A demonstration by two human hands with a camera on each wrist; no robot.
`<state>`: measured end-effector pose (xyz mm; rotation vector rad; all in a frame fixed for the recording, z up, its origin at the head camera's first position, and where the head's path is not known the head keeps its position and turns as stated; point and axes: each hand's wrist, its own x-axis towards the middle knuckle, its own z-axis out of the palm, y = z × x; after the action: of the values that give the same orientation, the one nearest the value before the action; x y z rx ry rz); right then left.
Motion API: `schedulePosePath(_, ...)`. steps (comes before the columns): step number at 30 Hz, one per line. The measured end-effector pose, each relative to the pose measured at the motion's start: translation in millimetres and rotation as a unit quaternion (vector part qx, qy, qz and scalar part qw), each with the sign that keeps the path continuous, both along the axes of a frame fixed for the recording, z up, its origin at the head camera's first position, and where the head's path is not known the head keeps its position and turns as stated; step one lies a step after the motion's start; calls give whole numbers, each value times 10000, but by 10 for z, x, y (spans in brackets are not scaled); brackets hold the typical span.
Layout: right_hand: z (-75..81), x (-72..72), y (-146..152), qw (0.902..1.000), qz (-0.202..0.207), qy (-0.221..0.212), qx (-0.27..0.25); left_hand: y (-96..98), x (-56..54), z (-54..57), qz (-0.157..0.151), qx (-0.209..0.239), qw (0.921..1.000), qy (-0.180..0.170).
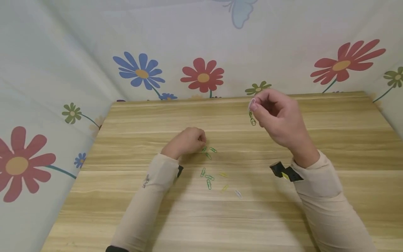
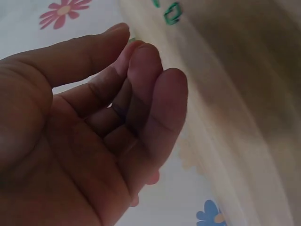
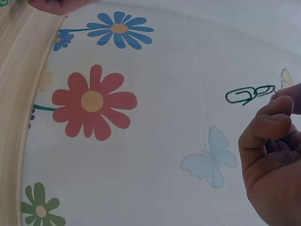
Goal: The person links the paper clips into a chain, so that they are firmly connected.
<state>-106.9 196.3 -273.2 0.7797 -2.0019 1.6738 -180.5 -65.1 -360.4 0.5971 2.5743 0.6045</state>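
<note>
Raised over the far side of the table, my right hand (image 1: 280,117) pinches a white paper clip (image 1: 252,103) between thumb and forefinger. Linked green paper clips (image 1: 253,121) dangle from it; in the right wrist view the green links (image 3: 240,96) stick out past the fingertips. My left hand (image 1: 189,141) is low at the table with its fingers curled. A sliver of a green paper clip (image 2: 132,39) shows between its thumb and forefinger tips, the rest hidden by the fingers. Loose green paper clips (image 1: 213,149) lie right beside those fingertips.
Nearer on the wooden table (image 1: 252,217) lie several green paper clips (image 1: 209,184), yellow ones (image 1: 223,174) and a white one (image 1: 238,194). A flowered cloth (image 1: 283,45) hangs behind the table's far edge. Black wrist cameras (image 1: 277,169) sit on both sleeves.
</note>
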Motion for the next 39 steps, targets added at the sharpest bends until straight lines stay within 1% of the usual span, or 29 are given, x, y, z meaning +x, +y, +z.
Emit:
schedulePosePath(4, -7, -16, 21, 9998, 157, 92, -54, -38, 28, -94, -46, -165, 9998, -57)
schedulePosePath(7, -16, -26, 32, 9996, 244, 112, -66, -45, 43, -138, -81, -293, 9995, 58)
schedulePosePath(9, -23, -35, 37, 9995, 285, 116, -88, -44, 50, -154, -45, -343, 9993, 103)
schedulePosePath(12, -28, -46, 43, 9995, 302, 110, -80, -42, 57, -154, 45, -420, 9991, 90)
schedulePosePath(15, -23, -51, 46, 9995, 293, 94, -53, -39, 56, -134, 139, -441, 9989, -40)
schedulePosePath(18, -17, -51, 49, 9996, 266, 71, -17, -39, 43, -133, 166, -408, 9989, -166)
schedulePosePath(22, -14, -40, 45, 9996, 265, 17, -68, -41, 22, -169, 101, -393, 9988, -266)
schedulePosePath(26, -17, -21, 37, 9996, 227, -126, -95, -39, 9, -197, 23, -434, 9986, -315)
schedulePosePath(33, -26, -6, 11, 9993, 62, -208, 312, -38, 8, -200, -117, -507, 9983, -276)
schedulePosePath(39, -54, 0, -12, 9984, 29, -358, 430, -8, 21, -202, -272, -697, 9969, -252)
